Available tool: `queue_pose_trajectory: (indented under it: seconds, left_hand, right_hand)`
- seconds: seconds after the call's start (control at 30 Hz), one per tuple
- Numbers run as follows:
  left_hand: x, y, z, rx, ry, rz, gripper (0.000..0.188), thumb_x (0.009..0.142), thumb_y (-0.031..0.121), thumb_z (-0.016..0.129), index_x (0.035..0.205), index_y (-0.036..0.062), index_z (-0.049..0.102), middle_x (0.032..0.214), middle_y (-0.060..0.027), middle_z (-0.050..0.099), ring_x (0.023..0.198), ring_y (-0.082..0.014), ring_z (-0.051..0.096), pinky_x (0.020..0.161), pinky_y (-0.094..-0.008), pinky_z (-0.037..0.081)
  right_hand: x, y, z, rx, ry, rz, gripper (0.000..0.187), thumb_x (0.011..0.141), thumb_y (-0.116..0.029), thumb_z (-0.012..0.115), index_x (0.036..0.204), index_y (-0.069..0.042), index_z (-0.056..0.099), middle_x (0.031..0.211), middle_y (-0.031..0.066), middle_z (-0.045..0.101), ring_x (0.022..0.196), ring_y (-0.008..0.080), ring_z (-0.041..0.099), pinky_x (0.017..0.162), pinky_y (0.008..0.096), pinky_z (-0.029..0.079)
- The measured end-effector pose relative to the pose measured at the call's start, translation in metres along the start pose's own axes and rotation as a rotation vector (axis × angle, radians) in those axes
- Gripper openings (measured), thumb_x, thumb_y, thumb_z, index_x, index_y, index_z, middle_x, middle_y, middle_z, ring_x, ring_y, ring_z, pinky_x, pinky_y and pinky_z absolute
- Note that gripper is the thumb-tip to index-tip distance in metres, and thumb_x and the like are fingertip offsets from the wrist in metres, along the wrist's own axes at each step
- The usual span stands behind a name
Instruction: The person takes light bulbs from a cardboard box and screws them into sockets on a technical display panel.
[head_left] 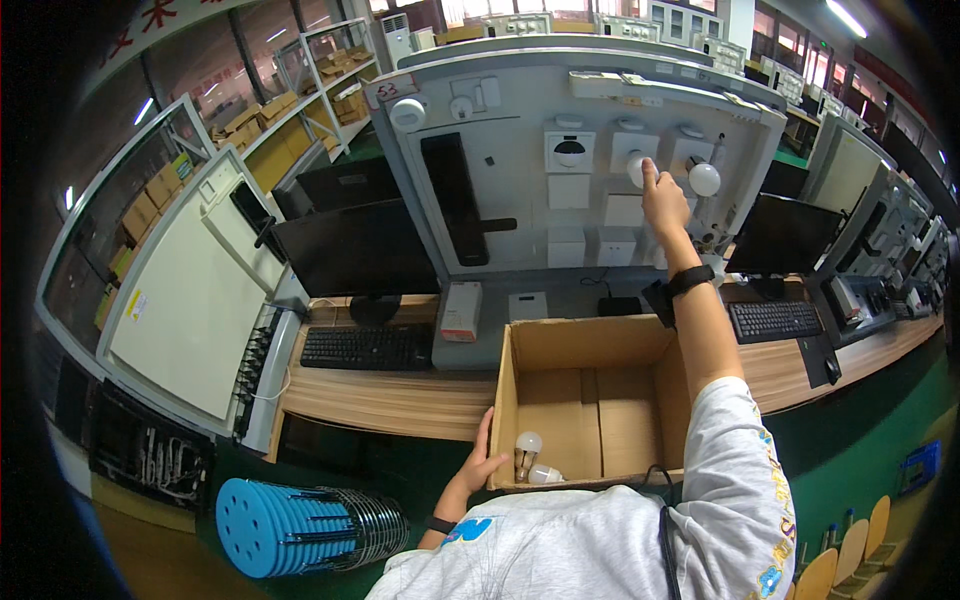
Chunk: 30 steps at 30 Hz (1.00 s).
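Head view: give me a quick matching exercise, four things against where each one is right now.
Things:
1. right hand
2. left hand
3. two loose bulbs
4. keyboard

Places:
A. inside the cardboard box, near corner
B. on the wooden bench, left of the box
C. on a bulb up on the grey panel
D. on the box's left near edge

Pairs: 1-C, 2-D, 3-A, 4-B

Two black monitors [360, 248], two keyboards [366, 347] — stacked blue stools [285, 527] on the floor.
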<state>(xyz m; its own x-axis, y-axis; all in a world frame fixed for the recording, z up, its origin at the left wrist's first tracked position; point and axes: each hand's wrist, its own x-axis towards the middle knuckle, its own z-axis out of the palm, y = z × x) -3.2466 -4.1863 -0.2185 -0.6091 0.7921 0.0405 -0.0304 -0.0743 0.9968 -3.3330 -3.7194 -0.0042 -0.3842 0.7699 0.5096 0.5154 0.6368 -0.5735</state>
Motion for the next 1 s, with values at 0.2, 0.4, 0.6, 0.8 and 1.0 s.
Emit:
queue_pose_trajectory:
  seconds: [0.2,0.4,0.6,0.8,1.0]
  left_hand:
    - [0.002,0.002,0.0,0.016,0.003,0.022,0.085,0.077,0.013,0.053,0.146,0.009,0.004,0.147,-0.0157,0.016,0.136,-0.0263,0.016,0.11,-0.0369,0.014]
    - [0.002,-0.001,-0.002,0.035,0.014,-0.002,0.086,0.077,0.014,0.054,0.146,0.0088,0.003,0.148,-0.0153,0.016,0.136,-0.0258,0.015,0.11,-0.0358,0.013]
    - [0.0,-0.002,-0.001,0.0,0.003,0.004,0.084,0.078,0.013,0.054,0.146,0.0083,0.004,0.148,-0.0146,0.015,0.136,-0.0254,0.015,0.11,-0.0352,0.013]
    - [0.0,-0.005,-0.001,-0.035,0.008,0.017,0.084,0.078,0.011,0.053,0.146,0.009,0.004,0.148,-0.0145,0.016,0.136,-0.025,0.016,0.11,-0.0349,0.013]
    - [0.001,-0.002,-0.001,-0.008,0.016,0.003,0.084,0.078,0.011,0.053,0.146,0.0087,0.004,0.148,-0.0139,0.016,0.137,-0.0248,0.015,0.11,-0.0348,0.013]
  right_hand:
    - [0.015,0.007,0.005,0.958,-0.559,0.435,0.072,0.088,-0.066,0.025,0.088,-0.001,0.056,0.064,0.0095,0.059,0.052,0.0167,0.056,0.05,0.0298,0.043]
    - [-0.004,0.0,-0.011,0.805,-0.448,0.314,0.07,0.085,-0.068,0.033,0.094,-0.001,0.051,0.067,0.0092,0.06,0.058,0.02,0.059,0.051,0.0325,0.046]
    - [-0.013,-0.014,-0.02,-0.098,0.009,-0.143,0.068,0.079,-0.069,0.045,0.096,-0.003,0.045,0.08,0.0241,0.064,0.078,0.0404,0.064,0.062,0.0469,0.05]
    - [-0.011,-0.012,-0.003,-0.088,0.022,-0.036,0.071,0.081,-0.071,0.038,0.102,-0.004,0.043,0.08,0.0237,0.065,0.077,0.0398,0.064,0.066,0.0494,0.049]
    - [0.007,-0.002,0.011,0.513,-0.272,0.254,0.074,0.084,-0.07,0.031,0.084,0.001,0.053,0.066,0.0175,0.063,0.061,0.0271,0.064,0.057,0.0412,0.048]
